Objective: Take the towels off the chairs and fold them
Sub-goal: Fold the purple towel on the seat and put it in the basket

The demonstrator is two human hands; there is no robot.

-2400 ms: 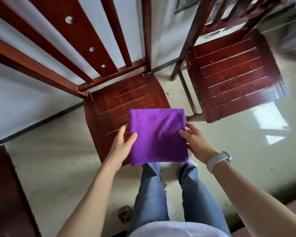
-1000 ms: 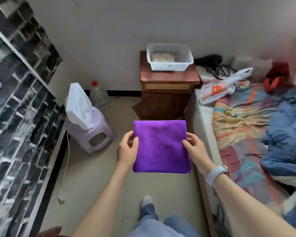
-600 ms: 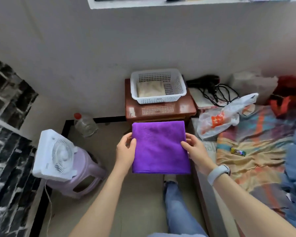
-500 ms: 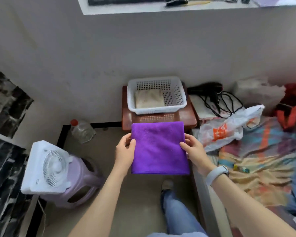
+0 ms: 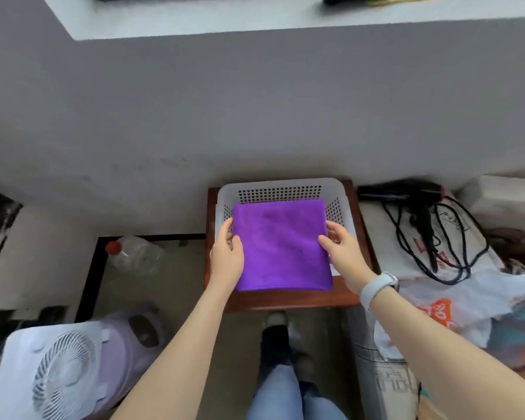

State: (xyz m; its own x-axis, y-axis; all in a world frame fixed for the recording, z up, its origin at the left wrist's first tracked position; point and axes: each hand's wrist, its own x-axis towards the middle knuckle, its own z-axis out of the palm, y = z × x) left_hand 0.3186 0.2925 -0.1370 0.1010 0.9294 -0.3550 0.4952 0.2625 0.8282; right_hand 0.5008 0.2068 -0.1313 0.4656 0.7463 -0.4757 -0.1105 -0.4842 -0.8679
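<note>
1. While I watch from the head camera, one folded purple towel (image 5: pixel 281 245) is held flat over one white basket (image 5: pixel 335 189) on one wooden cabinet (image 5: pixel 288 300).
2. My left hand (image 5: pixel 226 257) and right hand (image 5: pixel 344 254) each pinch a side edge.
3. One fan (image 5: pixel 53 377), one bottle (image 5: pixel 131 254), one hair dryer (image 5: pixel 406 192) nearby.

my left hand (image 5: pixel 226 256) and right hand (image 5: pixel 343 253) grip the folded purple towel (image 5: pixel 281 245) by its sides | held over white basket (image 5: pixel 343 192); basket on wooden stand (image 5: pixel 288 300)
</note>
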